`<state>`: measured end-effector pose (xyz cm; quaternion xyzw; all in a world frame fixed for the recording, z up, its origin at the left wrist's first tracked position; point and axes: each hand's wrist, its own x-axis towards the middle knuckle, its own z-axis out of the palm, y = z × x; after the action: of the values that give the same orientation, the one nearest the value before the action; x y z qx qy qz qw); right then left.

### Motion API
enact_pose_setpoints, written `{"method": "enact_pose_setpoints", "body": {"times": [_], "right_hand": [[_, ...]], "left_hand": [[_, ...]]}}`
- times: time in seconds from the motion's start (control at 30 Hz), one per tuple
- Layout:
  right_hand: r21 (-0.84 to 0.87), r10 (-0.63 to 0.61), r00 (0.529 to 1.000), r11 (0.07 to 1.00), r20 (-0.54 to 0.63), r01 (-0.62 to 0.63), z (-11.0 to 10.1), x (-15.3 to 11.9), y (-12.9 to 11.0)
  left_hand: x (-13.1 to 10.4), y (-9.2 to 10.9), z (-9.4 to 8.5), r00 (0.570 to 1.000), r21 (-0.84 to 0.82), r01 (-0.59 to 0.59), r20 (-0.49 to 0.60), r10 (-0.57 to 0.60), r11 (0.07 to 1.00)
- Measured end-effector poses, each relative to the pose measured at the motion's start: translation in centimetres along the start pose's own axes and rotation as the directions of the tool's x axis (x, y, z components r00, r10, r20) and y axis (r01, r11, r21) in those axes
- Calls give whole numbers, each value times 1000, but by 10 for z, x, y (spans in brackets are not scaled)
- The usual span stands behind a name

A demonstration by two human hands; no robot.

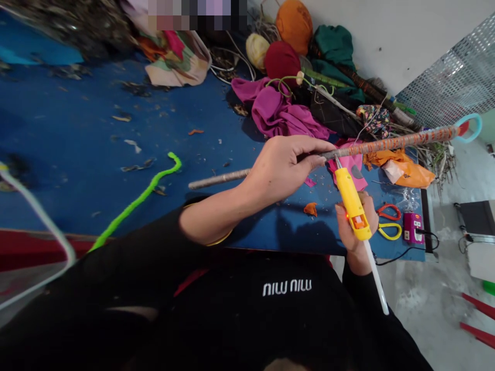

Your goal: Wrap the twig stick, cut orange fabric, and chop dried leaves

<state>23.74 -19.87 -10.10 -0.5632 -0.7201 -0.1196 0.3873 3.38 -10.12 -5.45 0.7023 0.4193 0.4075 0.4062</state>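
Head view: looking down past a dark sleeve at two bare hands working over a blue table [166, 121].
Left hand: this hand [280, 170] pinches a long rod between thumb and fingers, with the palm over it, apparently to hold it steady and leave one spot exposed.
Right hand: fingers of this hand [345, 229] are wrapped round a yellow glue gun [350, 198], tilted so its nozzle meets or nearly meets the rod from below; contact is too fine to tell. A white glue stick [377, 278] pokes from its rear, toward the wearer.
Rod: the rod [402, 142] lies across both hands, bare end beyond the left wrist, orange-wound length reaching out past the right hand; raising it probably gives the nozzle room.
Beside the right hand: red and yellow loops, perhaps scissor handles [390, 231], and a purple socket block [413, 228], likely kept near for power.
Left of the left hand: a fuzzy green strip [135, 203].
Beyond both hands: magenta cloth [278, 111], then an orange ball [294, 26], pushed back, perhaps for working space.
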Motion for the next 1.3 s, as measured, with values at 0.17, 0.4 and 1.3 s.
{"method": "enact_pose_setpoints", "body": {"times": [0.17, 0.4, 1.3], "right_hand": [[10, 9, 1000, 1000, -16, -8, 0, 3, -3], [-25, 38, 998, 999, -47, -39, -1, 4, -4], [-12, 33, 999, 999, -40, -34, -1, -1, 1]], "left_hand": [[0, 0, 0, 1000, 4, 8, 11, -8, 1000], [-1, -1, 0, 1000, 9, 5, -4, -5, 1000], [-2, -2, 2, 1000, 42, -2, -14, 3, 999]]}}
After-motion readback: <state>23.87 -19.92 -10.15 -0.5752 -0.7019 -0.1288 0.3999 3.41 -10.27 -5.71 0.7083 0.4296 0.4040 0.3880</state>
